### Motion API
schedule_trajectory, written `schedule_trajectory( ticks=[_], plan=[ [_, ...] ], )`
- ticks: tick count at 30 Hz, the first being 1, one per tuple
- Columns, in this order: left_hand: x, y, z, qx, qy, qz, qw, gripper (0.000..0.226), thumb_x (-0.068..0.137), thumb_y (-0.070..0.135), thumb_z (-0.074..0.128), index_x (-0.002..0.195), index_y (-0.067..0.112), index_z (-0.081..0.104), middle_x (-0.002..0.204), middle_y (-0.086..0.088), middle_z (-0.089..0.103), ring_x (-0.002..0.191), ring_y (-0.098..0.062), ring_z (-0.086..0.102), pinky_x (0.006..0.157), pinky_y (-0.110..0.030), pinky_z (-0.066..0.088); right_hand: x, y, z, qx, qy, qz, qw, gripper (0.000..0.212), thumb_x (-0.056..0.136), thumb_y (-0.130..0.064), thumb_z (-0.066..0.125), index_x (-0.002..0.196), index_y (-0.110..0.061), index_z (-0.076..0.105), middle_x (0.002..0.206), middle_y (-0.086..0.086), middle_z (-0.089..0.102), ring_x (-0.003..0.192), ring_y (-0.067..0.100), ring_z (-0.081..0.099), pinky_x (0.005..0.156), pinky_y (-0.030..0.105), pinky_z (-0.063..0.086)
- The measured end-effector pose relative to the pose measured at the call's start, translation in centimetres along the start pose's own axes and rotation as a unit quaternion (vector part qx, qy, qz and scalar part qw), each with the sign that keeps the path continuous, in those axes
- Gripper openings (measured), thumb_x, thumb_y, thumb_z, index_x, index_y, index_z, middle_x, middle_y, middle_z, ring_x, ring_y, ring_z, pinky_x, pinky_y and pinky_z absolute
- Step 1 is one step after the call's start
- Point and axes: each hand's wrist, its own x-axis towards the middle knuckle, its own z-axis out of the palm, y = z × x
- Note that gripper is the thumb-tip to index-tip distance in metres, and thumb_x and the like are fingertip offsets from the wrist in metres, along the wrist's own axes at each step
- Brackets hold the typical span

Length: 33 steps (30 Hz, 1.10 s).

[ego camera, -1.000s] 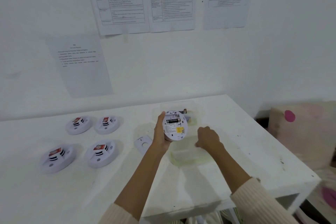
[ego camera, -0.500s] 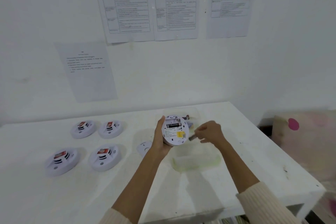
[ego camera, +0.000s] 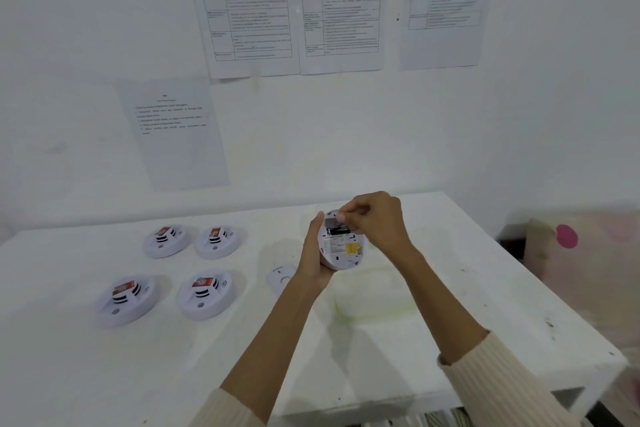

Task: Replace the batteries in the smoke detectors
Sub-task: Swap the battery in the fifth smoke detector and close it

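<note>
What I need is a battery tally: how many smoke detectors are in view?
5. On the table, left side: two at the back; two nearer. The fifth detector is held in the left hand. No others show.

Nothing legible. White paper sheets w/ printed tables [ego camera: 252, 7], upper centre: print too blurred. White sheet w/ short list [ego camera: 173, 132], mid-left: same. Yellow label [ego camera: 353, 248] on round white plastic smoke detector [ego camera: 337, 256], centre, and red stickers [ego camera: 204, 282] on four white detectors [ego camera: 207, 303], lower left: unreadable.
</note>
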Motion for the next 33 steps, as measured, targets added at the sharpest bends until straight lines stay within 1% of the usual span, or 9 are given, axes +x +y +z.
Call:
schedule_trajectory(
  ticks=[2,5,7,9,13,17,22,27,33],
  plan=[
    [-0.1,0.0,0.0,0.002,0.009,0.004,1.0,0.04,0.098,0.044,0.03,0.1,0.017,0.06,0.088,-0.006,0.068,0.078,-0.023,0.065,0.069,-0.034,0.054,-0.4,-0.3,0.9,-0.011,-0.003,-0.007,1.0,0.009,0.073,-0.02,0.076,0.079,-0.013,0.074,0.071,0.0,0.071,0.063,0.001,0.065,0.069,0.025,0.055],
    [-0.2,-0.2,0.1,-0.017,0.02,-0.001,1.0,0.04,0.097,0.045,0.034,0.096,0.017,0.062,0.081,-0.003,0.072,0.073,-0.019,0.068,0.071,-0.036,0.053,-0.5,-0.2,2.1,-0.062,0.022,0.023,0.998,0.023,0.073,-0.037,0.075,0.091,-0.023,0.07,0.092,-0.001,0.069,0.092,0.013,0.063,0.071,0.029,0.05],
    [-0.4,-0.1,0.3,-0.038,0.027,-0.01,0.999,0.044,0.096,0.049,0.034,0.101,0.015,0.063,0.09,-0.007,0.072,0.082,-0.021,0.068,0.077,-0.039,0.053,-0.2,0.4,2.7,-0.084,0.037,0.069,0.993,0.043,0.07,-0.047,0.074,0.107,-0.031,0.062,0.113,0.001,0.056,0.111,0.017,0.048,0.084,0.033,0.045],
    [-0.8,0.2,0.5,-0.058,0.037,-0.02,0.997,0.052,0.094,0.054,0.033,0.108,0.013,0.062,0.103,-0.012,0.069,0.093,-0.025,0.065,0.084,-0.043,0.05,-0.3,0.8,3.1,-0.017,0.018,0.132,0.991,0.057,0.069,-0.048,0.074,0.119,-0.03,0.054,0.124,0.006,0.047,0.118,0.022,0.043,0.095,0.038,0.043],
    [-1.1,0.2,0.6,-0.105,0.051,-0.04,0.992,0.058,0.091,0.056,0.039,0.122,0.01,0.055,0.124,-0.016,0.059,0.114,-0.031,0.056,0.105,-0.049,0.038,-0.6,1.5,3.5,0.17,-0.011,0.177,0.97,0.049,0.074,-0.032,0.076,0.116,-0.014,0.057,0.116,0.006,0.061,0.099,0.019,0.059,0.072,0.018,0.048],
    [-1.2,0.0,0.5,-0.124,0.043,-0.051,0.99,0.067,0.091,0.054,0.04,0.139,0.007,0.042,0.141,-0.02,0.046,0.131,-0.036,0.042,0.111,-0.05,0.03,-0.2,2.3,4.1,0.227,0.006,0.218,0.949,0.044,0.064,-0.026,0.084,0.099,-0.019,0.057,0.113,0.009,0.062,0.103,0.028,0.061,0.091,0.044,0.051],
    [-0.9,0.1,0.8,-0.065,0.05,-0.044,0.996,0.073,0.09,0.058,0.034,0.14,0.005,0.041,0.141,-0.02,0.045,0.131,-0.036,0.042,0.113,-0.052,0.027,0.2,2.7,4.4,0.183,0.043,0.201,0.961,0.042,0.065,-0.027,0.083,0.095,-0.021,0.054,0.113,0.008,0.062,0.103,0.025,0.061,0.094,0.043,0.049],
    [-0.9,-0.1,0.5,-0.038,0.046,-0.044,0.997,0.068,0.093,0.055,0.032,0.139,0.006,0.043,0.139,-0.021,0.047,0.128,-0.037,0.045,0.105,-0.051,0.035,0.2,3.2,4.2,0.181,0.051,0.196,0.962,0.037,0.067,-0.025,0.082,0.093,-0.018,0.056,0.108,0.005,0.065,0.1,0.023,0.062,0.089,0.038,0.051],
    [-1.0,-0.2,1.1,-0.016,0.005,-0.053,0.998,0.052,0.094,0.047,0.038,0.123,0.007,0.054,0.115,-0.014,0.062,0.099,-0.026,0.063,0.087,-0.041,0.049,0.0,4.5,3.5,0.217,0.015,0.191,0.957,0.037,0.068,-0.028,0.081,0.095,-0.018,0.059,0.108,0.008,0.065,0.1,0.025,0.063,0.09,0.043,0.052]
  ],
)
